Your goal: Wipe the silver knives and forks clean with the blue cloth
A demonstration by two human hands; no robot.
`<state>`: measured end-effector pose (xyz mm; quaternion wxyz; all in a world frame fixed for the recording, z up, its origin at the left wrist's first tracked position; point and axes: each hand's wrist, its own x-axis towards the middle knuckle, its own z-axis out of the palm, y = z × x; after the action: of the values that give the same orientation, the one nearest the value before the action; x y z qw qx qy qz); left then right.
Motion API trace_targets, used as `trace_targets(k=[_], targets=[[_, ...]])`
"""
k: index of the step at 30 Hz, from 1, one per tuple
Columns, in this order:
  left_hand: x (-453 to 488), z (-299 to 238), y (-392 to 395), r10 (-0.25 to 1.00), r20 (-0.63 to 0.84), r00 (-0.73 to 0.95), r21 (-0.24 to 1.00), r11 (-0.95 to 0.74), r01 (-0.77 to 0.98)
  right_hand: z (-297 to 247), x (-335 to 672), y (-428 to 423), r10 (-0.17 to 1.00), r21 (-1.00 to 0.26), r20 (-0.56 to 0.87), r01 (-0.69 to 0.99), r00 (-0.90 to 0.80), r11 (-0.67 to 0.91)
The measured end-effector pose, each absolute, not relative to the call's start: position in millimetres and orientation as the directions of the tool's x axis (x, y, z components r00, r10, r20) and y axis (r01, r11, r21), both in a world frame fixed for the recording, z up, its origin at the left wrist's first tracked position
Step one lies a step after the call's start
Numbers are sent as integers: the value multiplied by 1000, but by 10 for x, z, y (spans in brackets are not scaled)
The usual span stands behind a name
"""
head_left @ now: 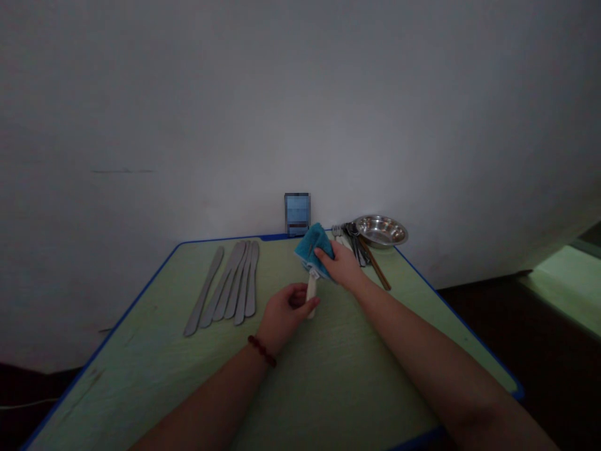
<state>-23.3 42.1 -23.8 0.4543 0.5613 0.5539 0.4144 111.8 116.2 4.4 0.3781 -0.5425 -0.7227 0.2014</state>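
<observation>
Left hand grips the pale utensil handle, steadying it just above the desk; right hand clamps the blue cloth around its far end, hiding that end

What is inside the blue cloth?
A utensil's pale handle, held by the left hand, runs into the blue cloth, which the right hand pinches. Its other end is covered.

Two bare forearms fill the lower middle of the frame, ending in the left hand and the right hand. A bracelet of small, round, dark red beads circles the left wrist.
</observation>
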Motion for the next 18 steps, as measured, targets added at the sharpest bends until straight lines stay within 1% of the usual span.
trace_targets(k=[6, 10, 18], targets=[[-243, -295, 433, 998, -18, 65, 976, 3, 216, 62, 1130, 1172, 940, -701, 321, 640, -110, 315], [-248, -341, 445, 997, -1, 80, 980, -15, 197, 77, 1142, 1173, 933, -688, 337, 643, -126, 336], [-237, -293, 426, 999, -30, 44, 970, 19, 240, 106, 1161, 1178, 923, -647, 361, 677, -135, 352]])
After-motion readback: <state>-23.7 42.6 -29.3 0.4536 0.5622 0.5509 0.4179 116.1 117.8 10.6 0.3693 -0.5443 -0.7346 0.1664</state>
